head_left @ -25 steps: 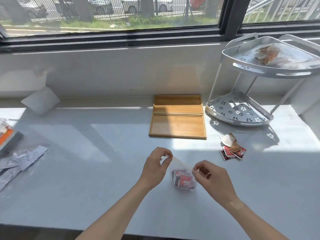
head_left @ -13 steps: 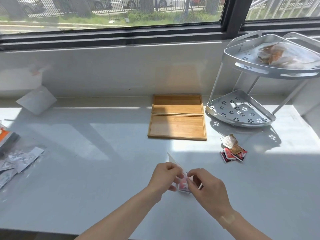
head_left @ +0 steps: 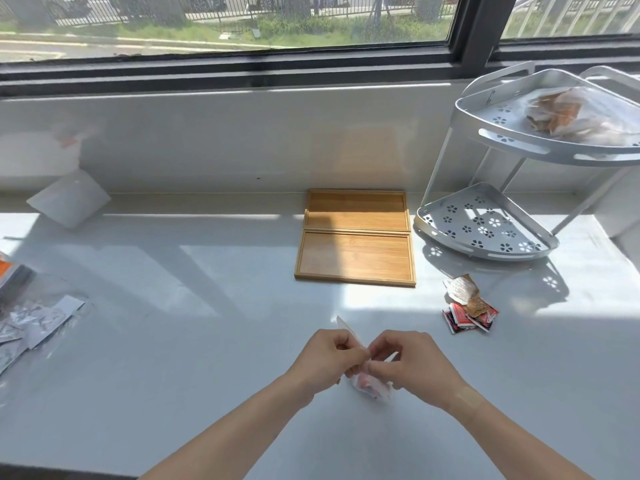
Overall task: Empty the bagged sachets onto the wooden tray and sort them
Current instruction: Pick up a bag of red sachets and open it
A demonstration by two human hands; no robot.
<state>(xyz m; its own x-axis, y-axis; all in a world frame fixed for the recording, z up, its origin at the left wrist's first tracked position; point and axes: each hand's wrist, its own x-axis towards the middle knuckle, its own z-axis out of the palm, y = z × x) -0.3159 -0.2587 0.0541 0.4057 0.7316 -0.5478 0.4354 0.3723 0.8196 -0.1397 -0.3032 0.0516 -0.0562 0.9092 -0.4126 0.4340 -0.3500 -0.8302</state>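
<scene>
A small clear bag of red sachets (head_left: 372, 389) hangs just above the white counter, near its front edge. My left hand (head_left: 325, 362) and my right hand (head_left: 412, 367) both pinch the bag's top, close together, fingers almost touching. The sachets show below my fingers; the bag's mouth is hidden by them. Two shallow wooden trays (head_left: 356, 256) lie side by side farther back, both bare. A loose pile of red and brown sachets (head_left: 467, 308) lies on the counter to the right of the trays.
A white two-tier corner rack (head_left: 485, 233) stands at the back right, with a clear bag of brown packets (head_left: 568, 116) on its top shelf. Silver sachets in plastic (head_left: 31, 323) lie at the left edge. A white packet (head_left: 67, 199) leans on the wall, back left.
My hands have come together on the bag's top and dropped closer to me. The bag, stretched wide between them a second ago, is now bunched under my fingers.
</scene>
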